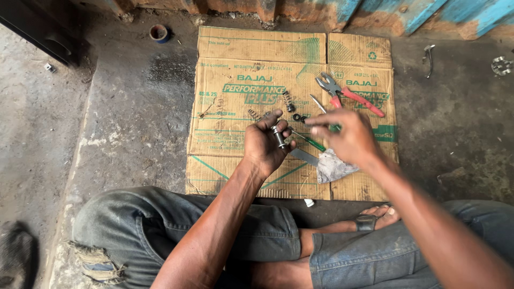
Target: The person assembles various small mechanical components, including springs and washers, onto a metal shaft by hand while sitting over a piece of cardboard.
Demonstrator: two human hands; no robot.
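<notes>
Metal cylinder (279, 137), short and silvery, sits upright in our left hand (264, 147), the fingers curled around its lower part so the top end stays exposed and easy to reach. Our right hand (350, 139) hovers at about three o'clock from it, close but not touching, its fingers pinched narrow; whether they grip some small piece we cannot tell. Both hands work just above the flattened cardboard sheet (235, 107) spread on the concrete floor, which seems to be laid there to keep small parts from rolling into the grit. Just under our hands lie a green-handled screwdriver (310, 142) and a crumpled grey rag (333, 166), near enough to grab without shifting. Towards twelve o'clock of the cylinder rest a small coil spring (288, 101) and dark washers (299, 118). Farther out, at about one o'clock, red-handled pliers (348, 95) lie open on the cardboard. We sit cross-legged, knees in jeans framing the sheet's near edge.
</notes>
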